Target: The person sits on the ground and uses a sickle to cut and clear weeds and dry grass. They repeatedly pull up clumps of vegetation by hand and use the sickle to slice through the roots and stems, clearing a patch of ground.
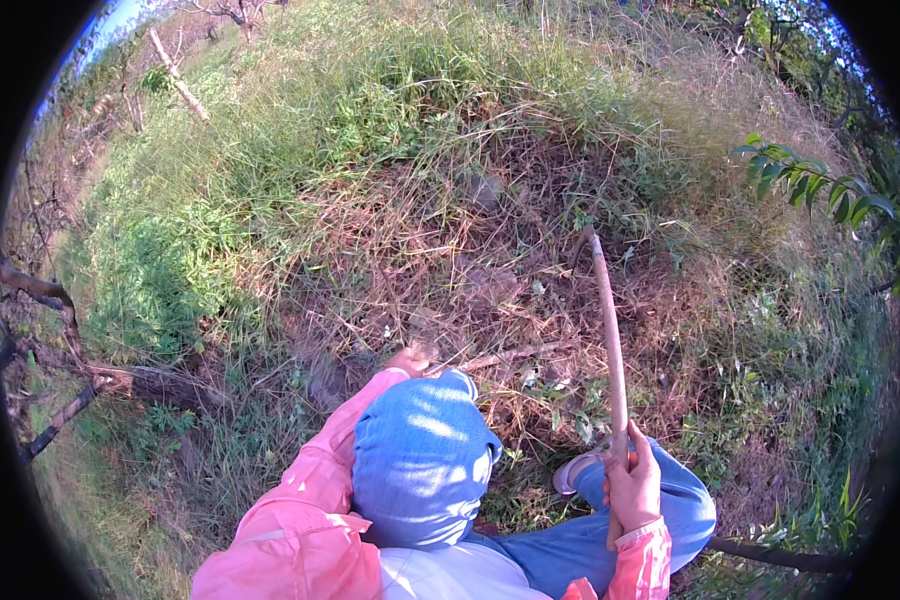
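Note:
My right hand (pixel 634 480) is closed around the lower part of a long, slightly bent wooden handle (pixel 612 337). At its far end a dark hooked head (pixel 582 241), probably a sickle-like blade, turns down into the dry cut grass (pixel 420 247). Beyond my raised, jeans-covered left knee (pixel 424 457), my left hand (pixel 411 361) reaches low to the ground, blurred and partly hidden. Close beside it lies a dry stick (pixel 517 354); whether the fingers touch it cannot be made out. My right foot, in a pale shoe (pixel 570 474), rests on the grass.
Tall green grass (pixel 390 97) rises ahead on a slope. A greyish stone (pixel 484 191) shows among the litter. Dead branches (pixel 150 384) lie at the left, and another branch (pixel 780 555) lies at lower right. A leafy twig (pixel 832 184) hangs in at the right.

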`<state>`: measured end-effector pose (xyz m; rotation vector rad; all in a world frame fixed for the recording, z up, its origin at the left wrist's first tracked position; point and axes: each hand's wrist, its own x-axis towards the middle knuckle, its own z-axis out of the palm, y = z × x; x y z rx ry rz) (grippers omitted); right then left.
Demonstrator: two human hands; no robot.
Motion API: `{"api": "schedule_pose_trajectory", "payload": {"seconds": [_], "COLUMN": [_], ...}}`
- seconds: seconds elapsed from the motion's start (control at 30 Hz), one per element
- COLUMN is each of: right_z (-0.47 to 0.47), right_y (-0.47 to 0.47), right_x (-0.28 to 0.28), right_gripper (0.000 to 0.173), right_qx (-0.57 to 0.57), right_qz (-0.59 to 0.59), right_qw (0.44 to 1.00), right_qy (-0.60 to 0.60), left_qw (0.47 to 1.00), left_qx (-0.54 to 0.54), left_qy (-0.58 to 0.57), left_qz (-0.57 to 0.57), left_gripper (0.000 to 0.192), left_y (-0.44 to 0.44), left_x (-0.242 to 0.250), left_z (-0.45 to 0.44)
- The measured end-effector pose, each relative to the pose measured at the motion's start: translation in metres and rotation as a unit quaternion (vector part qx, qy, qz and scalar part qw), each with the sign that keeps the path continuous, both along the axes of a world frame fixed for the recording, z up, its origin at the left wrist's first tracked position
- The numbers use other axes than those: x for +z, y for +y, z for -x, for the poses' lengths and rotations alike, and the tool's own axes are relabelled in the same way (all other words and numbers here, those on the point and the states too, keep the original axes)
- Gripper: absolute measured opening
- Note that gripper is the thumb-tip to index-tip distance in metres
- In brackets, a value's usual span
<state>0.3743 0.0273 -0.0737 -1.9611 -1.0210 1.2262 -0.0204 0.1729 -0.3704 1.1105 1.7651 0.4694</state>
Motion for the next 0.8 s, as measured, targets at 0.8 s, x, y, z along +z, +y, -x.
{"api": "schedule_pose_trajectory", "payload": {"seconds": [0.8], "right_z": [0.003], "right_y": [-0.007], "right_x": [0.000], "right_gripper": [0.057], "right_qx": [0.015], "right_qz": [0.003], "right_qw": [0.999], "right_qy": [0.045], "left_qw": [0.992], "left_qx": [-0.112], "left_qy": [0.040], "left_qz": [0.051], "left_gripper": [0.033], "left_y": [0.075], "left_x": [0.132], "left_z": [-0.037]}}
